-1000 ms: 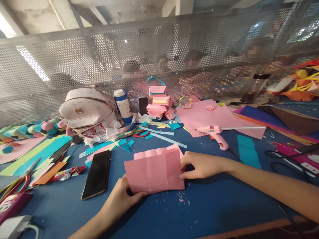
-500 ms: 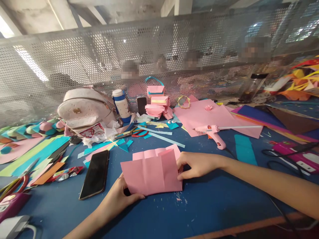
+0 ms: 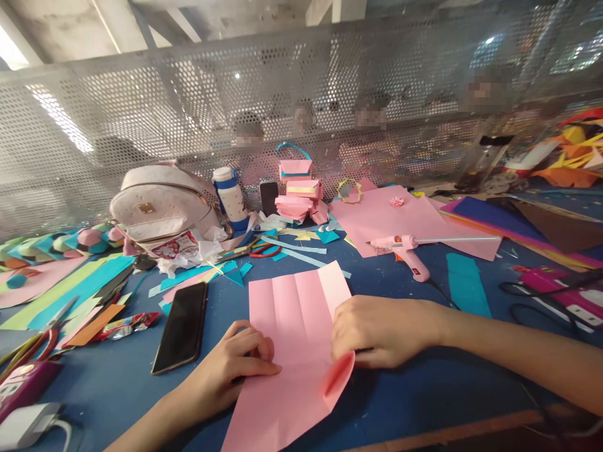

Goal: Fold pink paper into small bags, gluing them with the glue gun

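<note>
A pink paper sheet [image 3: 292, 339] with several fold creases lies opened out on the blue table [image 3: 405, 395]. My left hand [image 3: 233, 364] rests on its left side, fingers curled and pressing the paper down. My right hand [image 3: 381, 329] grips the sheet's right edge, which curls up under the fingers near the lower corner. A black phone [image 3: 183, 326] lies just left of the sheet.
A pink glue gun [image 3: 407, 251] lies beyond my right hand. A white bag [image 3: 160, 204], a bottle [image 3: 230, 198] and a stack of pink paper pieces [image 3: 299, 194] stand at the back by a perforated metal screen [image 3: 188, 113]. Coloured strips and scissors [image 3: 32, 345] litter the left side.
The folded pink paper has been opened out flat toward me. My left hand moved from under its lower left corner onto its top; my right hand slid down its right edge.
</note>
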{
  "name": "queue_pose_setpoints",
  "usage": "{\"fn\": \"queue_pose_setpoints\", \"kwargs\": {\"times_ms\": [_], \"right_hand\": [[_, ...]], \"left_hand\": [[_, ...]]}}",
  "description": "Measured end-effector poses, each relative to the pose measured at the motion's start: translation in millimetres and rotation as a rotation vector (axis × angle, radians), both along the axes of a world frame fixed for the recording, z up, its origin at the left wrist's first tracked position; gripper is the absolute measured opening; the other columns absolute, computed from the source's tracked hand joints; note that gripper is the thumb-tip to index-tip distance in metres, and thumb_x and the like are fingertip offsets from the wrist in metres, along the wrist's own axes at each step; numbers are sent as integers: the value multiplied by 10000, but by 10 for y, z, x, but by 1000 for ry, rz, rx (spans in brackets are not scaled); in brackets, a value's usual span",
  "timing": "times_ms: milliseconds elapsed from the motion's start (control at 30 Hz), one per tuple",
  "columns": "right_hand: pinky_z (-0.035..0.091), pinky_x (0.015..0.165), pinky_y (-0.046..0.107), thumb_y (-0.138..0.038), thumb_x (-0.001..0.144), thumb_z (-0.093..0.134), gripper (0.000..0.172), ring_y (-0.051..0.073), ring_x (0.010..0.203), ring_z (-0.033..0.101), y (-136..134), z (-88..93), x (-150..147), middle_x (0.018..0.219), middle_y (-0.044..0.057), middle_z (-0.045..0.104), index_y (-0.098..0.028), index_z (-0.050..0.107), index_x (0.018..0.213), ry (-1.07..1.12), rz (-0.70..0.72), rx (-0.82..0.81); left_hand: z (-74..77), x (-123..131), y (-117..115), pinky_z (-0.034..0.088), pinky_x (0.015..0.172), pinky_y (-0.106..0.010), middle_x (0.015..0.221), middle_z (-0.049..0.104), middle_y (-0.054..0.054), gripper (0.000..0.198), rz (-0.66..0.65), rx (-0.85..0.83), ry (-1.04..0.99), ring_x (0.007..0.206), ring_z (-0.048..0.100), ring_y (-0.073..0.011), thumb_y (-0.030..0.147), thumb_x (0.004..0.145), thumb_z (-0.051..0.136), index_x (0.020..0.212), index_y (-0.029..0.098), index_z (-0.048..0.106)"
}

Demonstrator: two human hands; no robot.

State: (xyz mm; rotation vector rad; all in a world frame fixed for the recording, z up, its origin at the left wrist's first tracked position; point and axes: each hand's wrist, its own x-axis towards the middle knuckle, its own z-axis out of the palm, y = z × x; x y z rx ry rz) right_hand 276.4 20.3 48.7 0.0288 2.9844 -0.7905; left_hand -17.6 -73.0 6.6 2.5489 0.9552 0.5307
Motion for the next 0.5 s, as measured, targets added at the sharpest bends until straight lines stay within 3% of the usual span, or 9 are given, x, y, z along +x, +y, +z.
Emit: {"fn": "queue_pose_setpoints", "kwargs": {"times_ms": [67,133,233,333,400,500], "right_hand": [[383,713,281,-216,930,474,236,158,751,608,-18,26,10,825,52,726,-206,708,900,8,-29,0],[374,666,274,-237,915,513,206,149,706,599,2,37,5,789,43,716,-194,706,854,15,-120,-38],[362,590,252,-316,892,573,246,126,623,574,74,19,-39,707,30,681,-151,674,740,54,-358,-189],[401,592,234,-426,874,596,329,131,645,591,134,-26,-113,710,28,662,-124,646,752,160,-550,-504],[427,604,235,-487,839,626,374,139,674,603,146,-41,-172,752,32,666,-114,654,833,219,-606,-712],[426,588,217,-526,778,683,429,118,658,586,125,7,-277,770,25,657,-109,659,873,258,-607,-885]], "left_hand": [[-32,-21,4,438,912,-338,898,678,-31,230,17,-38,-15,902,640,-156,272,934,514,1041,320,712],[-112,-51,45,463,910,-365,921,680,-43,241,124,-70,-121,920,639,-188,378,931,504,1012,305,719],[-230,-87,143,515,874,-374,1131,640,-72,322,534,23,-401,1029,619,-226,400,916,522,1199,272,604],[-204,-55,176,493,963,-407,1397,457,-106,602,739,203,-548,1260,488,-258,328,880,598,1426,282,347],[-107,13,136,437,1043,-432,1444,398,-110,694,719,379,-483,1339,402,-276,301,847,653,1453,281,316],[69,155,73,357,1115,-437,1506,348,-110,743,483,571,-223,1382,357,-290,308,812,704,1457,277,338]]}}
